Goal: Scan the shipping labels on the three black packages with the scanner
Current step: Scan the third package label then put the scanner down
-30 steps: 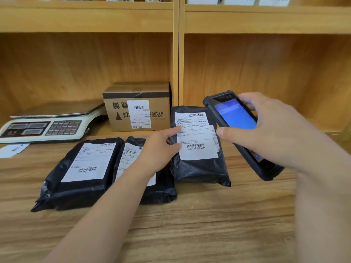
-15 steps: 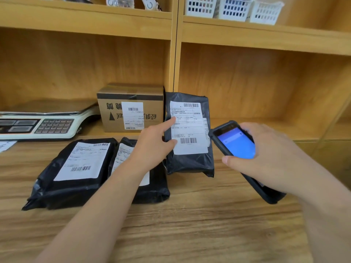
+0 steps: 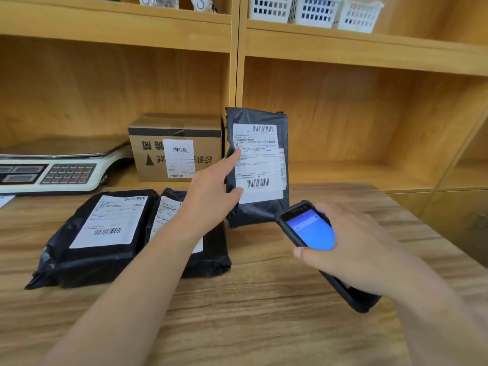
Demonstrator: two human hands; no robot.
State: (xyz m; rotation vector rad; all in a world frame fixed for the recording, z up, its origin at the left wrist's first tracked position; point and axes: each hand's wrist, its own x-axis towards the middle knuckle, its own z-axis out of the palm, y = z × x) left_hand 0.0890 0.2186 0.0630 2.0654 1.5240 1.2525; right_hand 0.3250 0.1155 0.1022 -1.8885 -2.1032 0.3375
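Three black packages with white shipping labels are on the wooden table. The left package and the middle package lie flat. The right package stands tilted up on its lower edge, label facing me. My left hand grips its left edge, thumb on the label. My right hand holds the black scanner, its blue screen lit, low and to the right of that package's bottom corner.
A cardboard box with a label and a weighing scale sit on the lower shelf behind the packages. White baskets stand on the upper shelf. The wooden table extends toward me.
My left hand has tipped the right package up from lying flat to nearly upright. My right hand has lowered the scanner to below and right of the label.
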